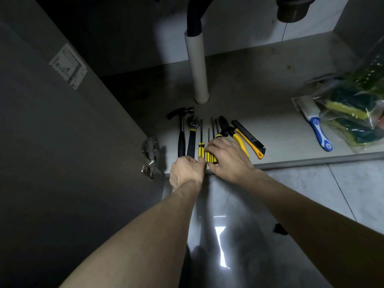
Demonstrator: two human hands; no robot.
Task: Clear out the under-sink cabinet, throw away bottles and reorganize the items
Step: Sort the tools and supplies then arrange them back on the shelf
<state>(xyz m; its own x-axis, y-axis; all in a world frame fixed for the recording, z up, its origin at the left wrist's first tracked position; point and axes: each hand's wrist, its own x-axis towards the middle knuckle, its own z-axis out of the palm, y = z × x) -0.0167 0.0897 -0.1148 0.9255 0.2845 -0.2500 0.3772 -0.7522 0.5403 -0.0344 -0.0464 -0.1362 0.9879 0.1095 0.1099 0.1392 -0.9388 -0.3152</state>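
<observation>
the screwdrivers (208,151) lie in a row on the cabinet floor (270,129), handles under the right hand (227,156), whose fingers rest uncurled on them. the left hand (186,170) pinches the leftmost handle. light, stiff, inclined to roll; best gripped at the ribbed handles.

Two bare forearms are seen entering from the lower edge of the frame; no sleeve, watch or ring is worn on either (both are uncovered up to the frame edge); the left hand (186,170) and right hand (229,157) are ungloved; tendons are outlined along the wrists.
</observation>
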